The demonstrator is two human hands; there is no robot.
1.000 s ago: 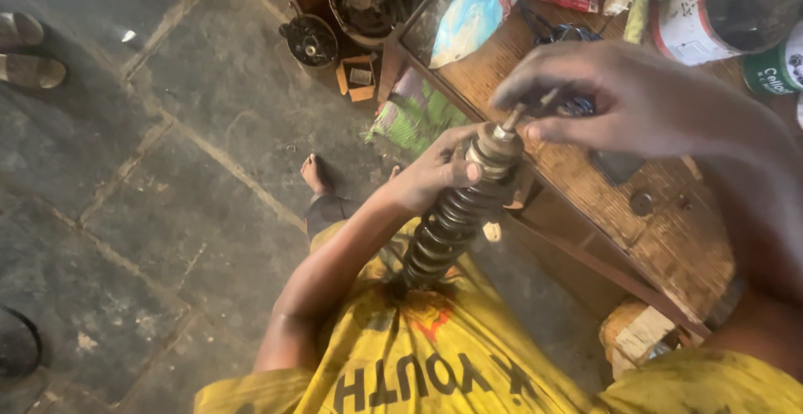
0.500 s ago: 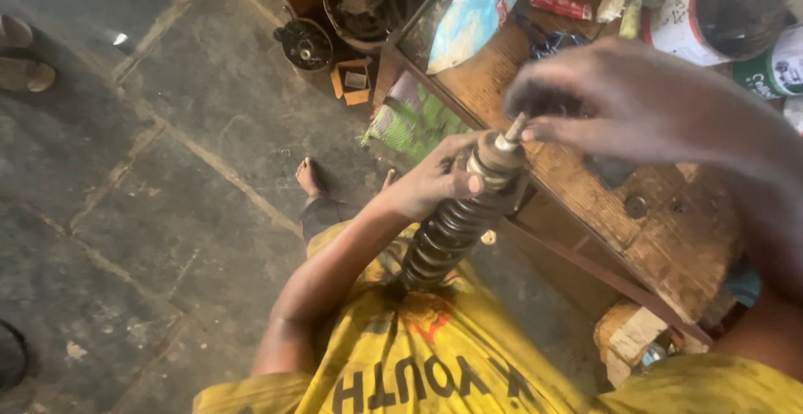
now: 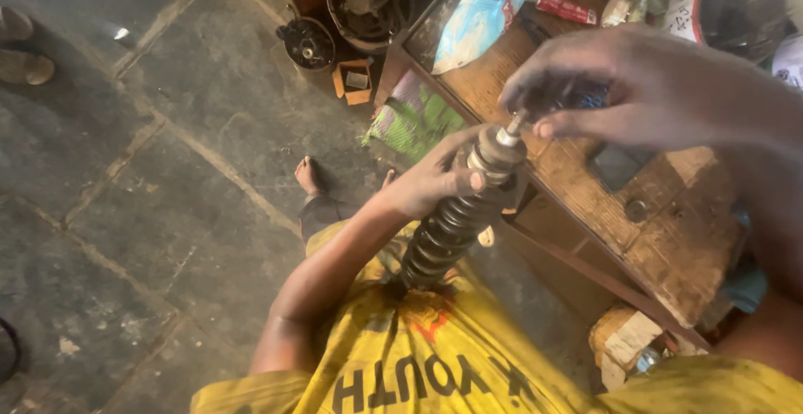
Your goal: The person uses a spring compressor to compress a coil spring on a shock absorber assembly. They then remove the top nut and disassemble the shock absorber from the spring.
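Stone-floor workshop, wooden bench (image 3: 669, 238). Coil-spring shock absorber (image 3: 452, 226) upright vs. torso: heavy, stiff, prob. greasy; hold at coils. Left hand (image 3: 431, 181) wraps top; right hand (image 3: 644, 88) fingers pinch rod tip (image 3: 514, 125).

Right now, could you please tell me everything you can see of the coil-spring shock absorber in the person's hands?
The shock absorber is a dark, grimy coil spring wound around a central body, metal by its look, topped by a lighter, worn cap and a thin pale rod end. It stands tilted, its lower end pressed against the yellow shirt, its top leaning toward the wooden workbench. The left hand grips it just under the cap; the right hand has its fingertips at the rod tip. The lower mount is hidden.
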